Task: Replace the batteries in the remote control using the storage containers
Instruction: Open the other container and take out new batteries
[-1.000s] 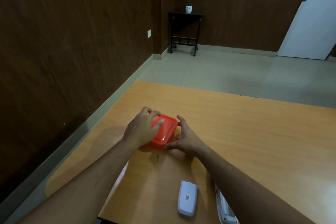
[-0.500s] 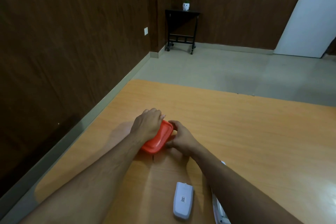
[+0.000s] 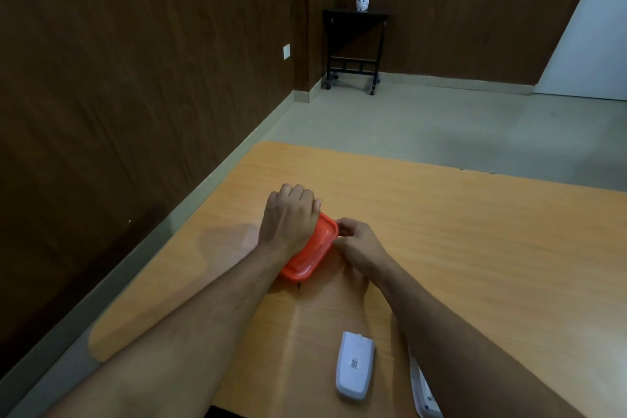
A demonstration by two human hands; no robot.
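Note:
An orange-red lidded storage container [image 3: 314, 249] sits on the wooden table [image 3: 475, 241], its lid tilted up toward the left. My left hand [image 3: 288, 214] grips the container's far left edge from above, fingers curled over it. My right hand [image 3: 356, 241] pinches the container's right rim with curled fingers. A white remote piece with a QR label [image 3: 354, 365] lies face down near the table's front edge. Another white remote part [image 3: 424, 394] shows partly from under my right forearm. What is inside the container is hidden.
The table's left edge runs close to a dark wood-panelled wall [image 3: 135, 95]. Beyond the table is grey floor, a black wheeled side table [image 3: 354, 47] with a small white pot, and a white door [image 3: 590, 37] at the far right.
My left hand has shifted from lying flat on the lid to curling over the far left edge. The lid has tipped up on that side, and my right hand closed tighter on the right rim.

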